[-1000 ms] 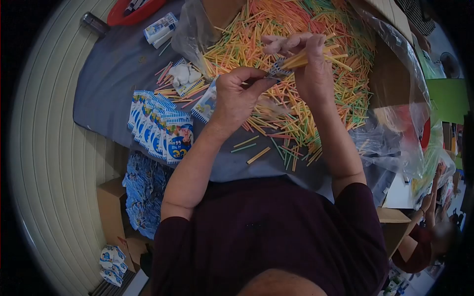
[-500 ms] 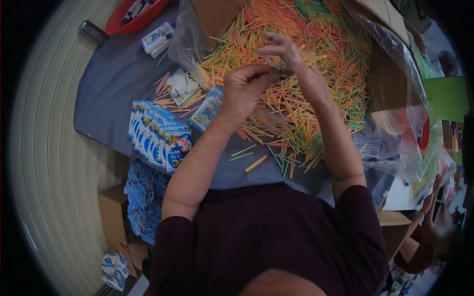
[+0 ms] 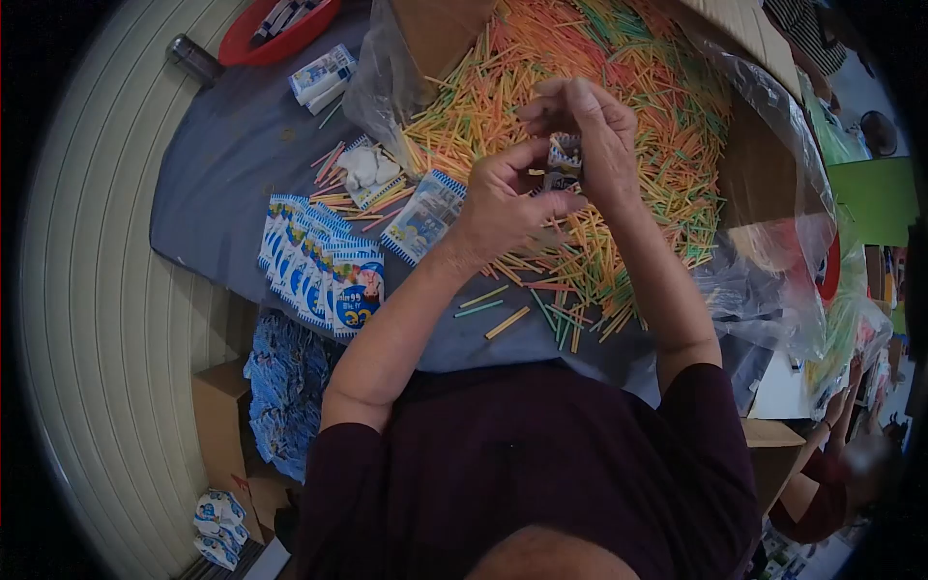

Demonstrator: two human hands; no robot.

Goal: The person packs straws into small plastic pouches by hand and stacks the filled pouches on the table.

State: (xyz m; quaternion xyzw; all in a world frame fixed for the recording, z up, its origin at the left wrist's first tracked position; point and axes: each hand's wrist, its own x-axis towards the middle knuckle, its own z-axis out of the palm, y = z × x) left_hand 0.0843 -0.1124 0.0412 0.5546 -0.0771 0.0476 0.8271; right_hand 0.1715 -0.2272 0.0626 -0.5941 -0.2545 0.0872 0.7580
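Observation:
Between my hands is a small printed packet [image 3: 564, 166] in blue and white, its open zigzag top edge facing up. The thumb and fingers of my left hand [image 3: 498, 208] are around its left and lower side. My right hand [image 3: 609, 145] is curled against its right side, thumb and fingertips bent above the opening; some of those fingers are hidden. Both hands are over a large heap of thin coloured sticks [image 3: 667, 174] in orange, yellow and green. A flat printed packet [image 3: 423, 217] lies by my left wrist.
A fanned row of blue-and-white packets [image 3: 324, 266] lies at the left table edge. A white crumpled piece [image 3: 367, 169] rests on another packet. Behind are more packets [image 3: 322, 77], a red bowl [image 3: 237, 46] and a dark cylinder [image 3: 195, 60]. Clear plastic [image 3: 764, 300] drapes at right; a person [image 3: 822, 483] is beyond.
My right hand has curled in from a spread pose. The yellow sticks that showed at it are out of sight. My left hand has shifted right, and the packet's open top now shows.

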